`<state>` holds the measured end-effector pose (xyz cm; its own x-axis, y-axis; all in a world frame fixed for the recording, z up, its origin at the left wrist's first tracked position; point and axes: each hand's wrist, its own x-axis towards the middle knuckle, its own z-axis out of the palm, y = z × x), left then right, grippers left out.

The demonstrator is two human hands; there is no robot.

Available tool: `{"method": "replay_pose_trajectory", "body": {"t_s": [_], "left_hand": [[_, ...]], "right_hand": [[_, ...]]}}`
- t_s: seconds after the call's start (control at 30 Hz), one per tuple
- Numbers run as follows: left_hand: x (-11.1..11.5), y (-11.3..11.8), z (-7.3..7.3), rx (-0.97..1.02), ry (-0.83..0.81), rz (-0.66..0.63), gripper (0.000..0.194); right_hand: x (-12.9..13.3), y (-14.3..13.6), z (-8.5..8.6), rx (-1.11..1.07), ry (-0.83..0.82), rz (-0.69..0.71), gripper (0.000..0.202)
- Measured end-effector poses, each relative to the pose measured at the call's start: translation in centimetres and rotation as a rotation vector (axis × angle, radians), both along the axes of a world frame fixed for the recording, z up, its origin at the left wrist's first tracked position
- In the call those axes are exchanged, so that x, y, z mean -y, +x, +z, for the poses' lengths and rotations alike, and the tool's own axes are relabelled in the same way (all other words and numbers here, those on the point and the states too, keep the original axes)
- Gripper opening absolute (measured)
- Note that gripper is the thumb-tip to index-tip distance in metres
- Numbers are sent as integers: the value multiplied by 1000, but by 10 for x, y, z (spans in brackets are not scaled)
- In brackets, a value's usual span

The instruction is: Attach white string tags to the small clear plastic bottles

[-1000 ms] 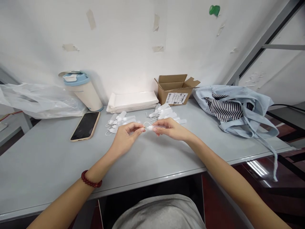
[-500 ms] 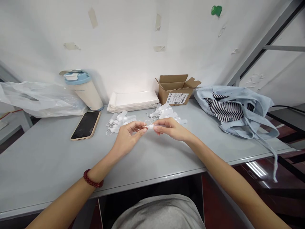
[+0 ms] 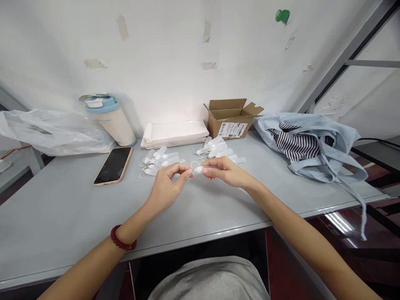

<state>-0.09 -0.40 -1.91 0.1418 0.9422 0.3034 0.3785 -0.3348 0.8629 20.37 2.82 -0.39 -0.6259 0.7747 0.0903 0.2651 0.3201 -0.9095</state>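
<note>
My right hand (image 3: 223, 171) is closed around the translucent body of a small squeeze bottle, whose white nozzle end (image 3: 198, 169) points left. A thin white cap strap (image 3: 196, 163) loops up from that end. With thumb and fingertips pinched, my left hand (image 3: 170, 183) grips the tip of the nozzle, where the cap is hidden by the fingers. Behind my left hand lies a pile of similar small bottles (image 3: 161, 156) with looped straps. Another pile (image 3: 217, 146) lies beyond my right hand, partly covered by it.
A phone (image 3: 113, 166), a tumbler (image 3: 116, 123) and a plastic bag (image 3: 59, 135) are on the left. White envelopes (image 3: 176, 131) are stacked at the wall beside an open cardboard box (image 3: 229, 121). A blue cloth bag (image 3: 308, 141) lies on the right, its strap hanging over the table edge.
My left fingers have drawn slightly left along the nozzle, and more of it shows between my hands. The right hand keeps its hold on the bottle.
</note>
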Motion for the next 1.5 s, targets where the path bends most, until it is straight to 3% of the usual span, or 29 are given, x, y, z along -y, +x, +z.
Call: {"method": "replay_pose_trajectory", "body": {"t_s": [0.53, 0.77, 1.17, 1.3, 1.5], "left_hand": [[-2, 2, -3, -162, 64, -14, 15], [-3, -1, 2, -187, 79, -5, 20], [-5, -1, -4, -198, 70, -32, 20], [-17, -10, -1, -243, 122, 12, 22], [-41, -50, 2, -381, 199, 339, 21]], "right_hand": [[-2, 0, -2, 6, 16, -12, 29], [-2, 0, 0, 42, 31, -30, 29], [0, -5, -5, 75, 54, -34, 35], [-6, -5, -9, 94, 237, -126, 31], [-36, 19, -22, 291, 738, -403, 17]]}}
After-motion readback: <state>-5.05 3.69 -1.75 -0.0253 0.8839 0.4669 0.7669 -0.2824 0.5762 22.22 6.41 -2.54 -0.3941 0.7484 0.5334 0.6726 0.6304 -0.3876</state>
